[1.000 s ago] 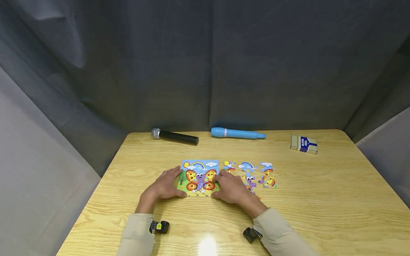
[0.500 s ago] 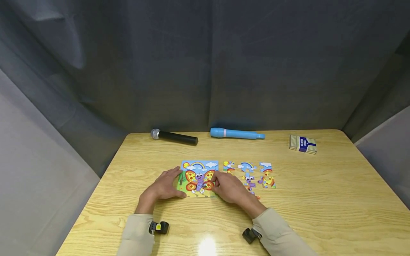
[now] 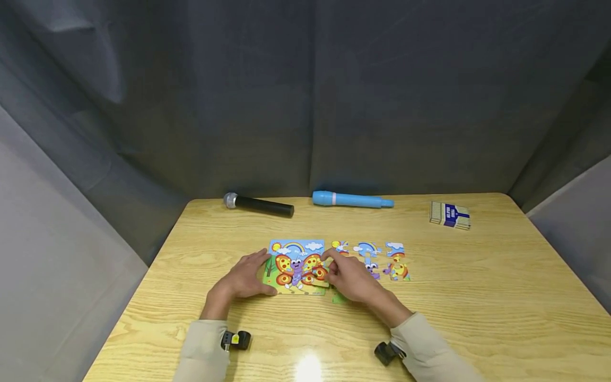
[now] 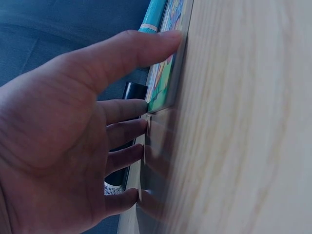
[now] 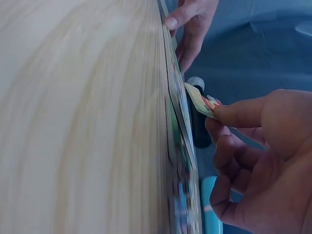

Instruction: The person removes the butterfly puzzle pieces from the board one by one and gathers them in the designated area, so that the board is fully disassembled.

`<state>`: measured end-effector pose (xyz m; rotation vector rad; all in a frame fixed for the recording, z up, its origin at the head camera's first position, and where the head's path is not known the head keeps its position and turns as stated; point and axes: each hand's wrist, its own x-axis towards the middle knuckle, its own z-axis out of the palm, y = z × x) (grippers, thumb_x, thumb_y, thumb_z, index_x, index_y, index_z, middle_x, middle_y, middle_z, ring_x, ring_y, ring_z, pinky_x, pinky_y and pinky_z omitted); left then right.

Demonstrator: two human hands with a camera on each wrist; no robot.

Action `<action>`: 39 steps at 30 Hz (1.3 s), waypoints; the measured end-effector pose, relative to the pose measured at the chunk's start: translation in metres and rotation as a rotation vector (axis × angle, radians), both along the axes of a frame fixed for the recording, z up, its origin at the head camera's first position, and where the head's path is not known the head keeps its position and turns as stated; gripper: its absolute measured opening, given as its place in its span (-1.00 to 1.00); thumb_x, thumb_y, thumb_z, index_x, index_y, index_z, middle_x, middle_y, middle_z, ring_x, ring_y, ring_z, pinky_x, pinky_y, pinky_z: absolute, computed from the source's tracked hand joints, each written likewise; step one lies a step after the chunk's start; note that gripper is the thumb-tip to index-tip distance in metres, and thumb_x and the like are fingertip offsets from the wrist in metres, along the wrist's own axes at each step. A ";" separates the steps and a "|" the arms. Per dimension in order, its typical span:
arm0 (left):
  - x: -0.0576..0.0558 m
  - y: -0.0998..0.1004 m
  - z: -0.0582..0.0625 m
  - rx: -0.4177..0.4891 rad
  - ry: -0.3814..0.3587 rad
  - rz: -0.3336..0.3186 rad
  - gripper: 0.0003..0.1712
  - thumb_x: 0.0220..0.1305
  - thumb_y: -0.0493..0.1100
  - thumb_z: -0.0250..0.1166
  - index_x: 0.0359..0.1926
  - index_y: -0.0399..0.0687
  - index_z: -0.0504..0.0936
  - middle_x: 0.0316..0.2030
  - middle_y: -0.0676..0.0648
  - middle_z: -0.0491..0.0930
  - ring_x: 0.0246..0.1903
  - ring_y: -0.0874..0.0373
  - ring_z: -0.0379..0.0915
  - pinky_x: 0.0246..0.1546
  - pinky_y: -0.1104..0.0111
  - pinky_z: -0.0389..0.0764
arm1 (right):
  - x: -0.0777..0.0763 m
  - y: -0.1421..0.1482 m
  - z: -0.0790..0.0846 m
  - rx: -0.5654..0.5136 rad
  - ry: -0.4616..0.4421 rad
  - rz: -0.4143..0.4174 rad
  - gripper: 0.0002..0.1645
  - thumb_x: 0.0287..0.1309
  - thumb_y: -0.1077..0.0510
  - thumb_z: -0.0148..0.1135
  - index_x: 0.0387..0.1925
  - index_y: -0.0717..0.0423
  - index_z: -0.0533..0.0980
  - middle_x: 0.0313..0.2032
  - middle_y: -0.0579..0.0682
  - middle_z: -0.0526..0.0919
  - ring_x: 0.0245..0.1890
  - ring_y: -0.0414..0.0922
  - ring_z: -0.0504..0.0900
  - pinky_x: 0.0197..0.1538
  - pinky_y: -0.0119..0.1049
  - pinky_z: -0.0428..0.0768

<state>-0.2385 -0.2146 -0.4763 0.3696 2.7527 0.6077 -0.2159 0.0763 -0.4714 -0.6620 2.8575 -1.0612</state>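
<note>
A butterfly jigsaw puzzle board (image 3: 296,249) lies flat on the table in the head view. My left hand (image 3: 244,276) rests at its left side, fingers at the left edge and thumb at the lower edge. In the left wrist view those fingers (image 4: 126,111) are stretched out, touching but not curled round the board. Over the board's lower right part, my right hand (image 3: 352,277) pinches a jigsaw piece (image 3: 320,277) between thumb and index finger. The right wrist view shows this piece (image 5: 199,101) tilted and raised, its other fingers curled beneath.
Several loose jigsaw pieces (image 3: 367,249) lie right of the board, some partly hidden by the right hand. Along the back lie a black microphone (image 3: 262,205) and a blue microphone-shaped tube (image 3: 353,199). A striped box (image 3: 450,215) sits at the back right.
My right hand has gone from touching the board's right side to pinching a piece, lifted and drawn slightly right. My left hand stays in place.
</note>
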 end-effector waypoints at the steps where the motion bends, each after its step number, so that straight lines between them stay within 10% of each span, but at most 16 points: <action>1: 0.000 0.000 0.000 0.003 0.001 0.001 0.12 -0.09 0.17 0.51 0.46 -0.01 0.20 0.52 -0.06 0.03 0.48 -0.12 -0.07 0.40 -0.11 0.14 | 0.000 0.004 0.000 -0.001 0.003 -0.002 -0.63 0.20 0.21 0.26 0.04 -0.03 0.45 -0.55 -0.25 0.50 -0.65 -0.33 0.37 -0.42 -0.41 0.37; 39: 0.001 0.001 0.000 0.009 0.006 0.000 0.12 -0.10 0.15 0.51 0.46 -0.03 0.21 0.51 -0.07 0.04 0.48 -0.14 -0.07 0.40 -0.11 0.14 | 0.039 0.122 0.004 0.083 -0.031 -0.182 -0.70 0.22 0.21 0.22 0.00 0.00 0.49 -0.51 -0.18 0.46 -0.57 -0.31 0.31 -0.45 -0.42 0.30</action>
